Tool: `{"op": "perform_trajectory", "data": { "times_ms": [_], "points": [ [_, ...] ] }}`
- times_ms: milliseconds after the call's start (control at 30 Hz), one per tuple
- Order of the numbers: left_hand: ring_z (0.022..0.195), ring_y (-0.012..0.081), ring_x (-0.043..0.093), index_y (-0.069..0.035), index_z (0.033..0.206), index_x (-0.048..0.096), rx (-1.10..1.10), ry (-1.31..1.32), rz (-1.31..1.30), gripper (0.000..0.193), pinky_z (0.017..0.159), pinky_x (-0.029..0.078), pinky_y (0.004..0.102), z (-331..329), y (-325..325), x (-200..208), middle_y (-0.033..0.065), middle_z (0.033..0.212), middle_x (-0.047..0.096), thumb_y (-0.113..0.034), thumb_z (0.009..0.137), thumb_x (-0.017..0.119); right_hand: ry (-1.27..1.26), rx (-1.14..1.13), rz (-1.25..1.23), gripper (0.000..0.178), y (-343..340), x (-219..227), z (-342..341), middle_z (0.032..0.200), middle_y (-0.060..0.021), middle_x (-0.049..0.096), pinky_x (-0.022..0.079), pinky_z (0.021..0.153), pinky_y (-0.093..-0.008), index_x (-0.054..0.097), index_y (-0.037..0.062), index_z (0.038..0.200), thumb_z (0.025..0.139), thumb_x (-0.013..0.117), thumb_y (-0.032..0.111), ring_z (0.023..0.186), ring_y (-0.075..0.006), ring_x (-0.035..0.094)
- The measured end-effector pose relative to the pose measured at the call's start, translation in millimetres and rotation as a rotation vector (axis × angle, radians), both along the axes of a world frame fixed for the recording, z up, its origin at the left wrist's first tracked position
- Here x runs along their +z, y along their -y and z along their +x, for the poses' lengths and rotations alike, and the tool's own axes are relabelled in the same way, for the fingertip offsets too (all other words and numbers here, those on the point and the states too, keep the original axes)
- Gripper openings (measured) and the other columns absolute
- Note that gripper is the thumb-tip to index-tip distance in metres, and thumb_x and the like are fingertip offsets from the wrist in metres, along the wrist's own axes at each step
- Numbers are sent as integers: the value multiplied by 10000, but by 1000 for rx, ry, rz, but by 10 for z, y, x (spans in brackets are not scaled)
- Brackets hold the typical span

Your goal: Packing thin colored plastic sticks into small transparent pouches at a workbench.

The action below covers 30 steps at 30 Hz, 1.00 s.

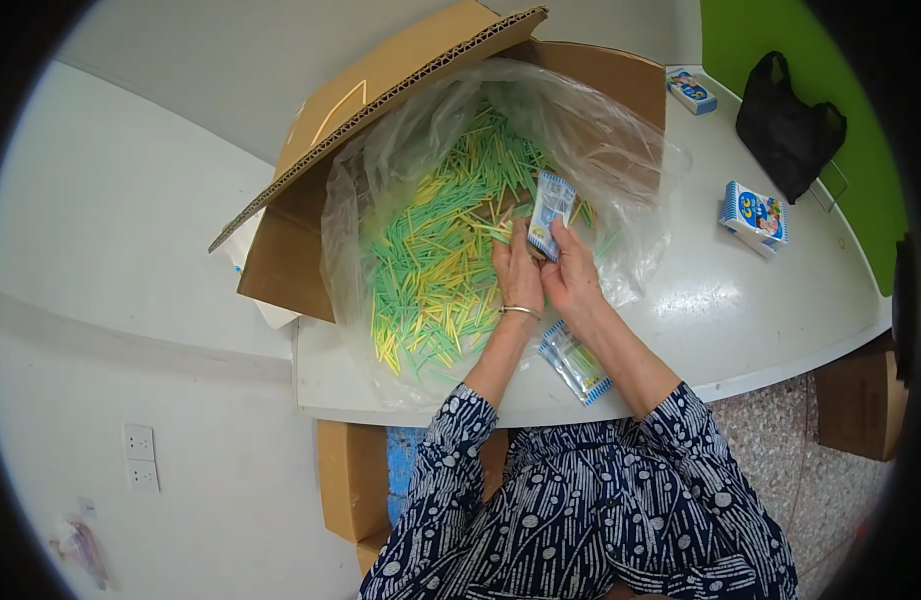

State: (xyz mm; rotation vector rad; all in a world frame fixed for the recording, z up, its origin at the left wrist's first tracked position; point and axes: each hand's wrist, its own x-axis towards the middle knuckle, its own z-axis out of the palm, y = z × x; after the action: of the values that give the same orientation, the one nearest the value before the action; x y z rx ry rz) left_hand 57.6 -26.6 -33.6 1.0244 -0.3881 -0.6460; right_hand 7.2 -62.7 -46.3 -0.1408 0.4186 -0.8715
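My left hand (517, 268) and my right hand (573, 276) are raised together over the edge of a clear plastic bag (621, 160) lining a cardboard box (281, 250). Both hands grip a small blue-and-white plastic packet (549, 212), held upright between the fingertips. A thin bracelet circles my left wrist. The bag holds a heap of thin green and yellow sticks (443, 250), spread right under my hands. A second small packet (577, 362) with sticks inside lies flat on the white table between my forearms.
The white table (741, 310) carries a small blue-and-white carton (754, 215) at the right, another small box (692, 91) at the back, and a black plastic bag (787, 125). Brown cardboard boxes (353, 490) stand under the table and on the right (861, 405). A wall socket (141, 456) sits lower left.
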Motion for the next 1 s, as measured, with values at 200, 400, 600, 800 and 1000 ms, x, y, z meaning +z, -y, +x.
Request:
{"op": "perform_trajectory", "data": {
  "times_ms": [200,400,600,800,1000],
  "points": [
    [848,208,609,-67,983,490,-142,-93,-10,184,745,503,344,412,-123,41,125,961,626,-247,953,515,-252,101,-447,191,233,11,-337,881,2,644,444,747,-236,620,61,969,900,619,239,795,-67,566],
    [904,250,631,-56,960,502,-265,22,-62,203,824,511,377,425,-150,584,150,995,625,-259,966,495,-454,433,-746,169,417,18,-841,778,36,634,388,678,-201,664,63,853,887,635,226,729,-29,525],
    [984,277,632,-37,961,509,-408,136,2,265,859,511,392,223,-251,847,160,1005,622,-296,981,460,-430,631,-832,197,353,197,-986,777,30,636,386,675,-202,688,35,848,883,639,222,724,-33,521],
    [973,258,629,-25,975,519,-442,227,86,311,852,507,369,53,-306,862,147,999,622,-329,981,451,-389,655,-822,209,330,185,-1020,798,12,648,397,691,-206,693,17,870,881,640,219,740,-43,530],
    [864,96,536,-9,964,534,-392,455,121,320,793,440,244,-43,-324,698,96,1037,633,-296,1004,400,-374,669,-787,217,323,177,-1036,822,3,656,407,708,-209,694,6,899,880,641,216,764,-45,538]
  ]
}}
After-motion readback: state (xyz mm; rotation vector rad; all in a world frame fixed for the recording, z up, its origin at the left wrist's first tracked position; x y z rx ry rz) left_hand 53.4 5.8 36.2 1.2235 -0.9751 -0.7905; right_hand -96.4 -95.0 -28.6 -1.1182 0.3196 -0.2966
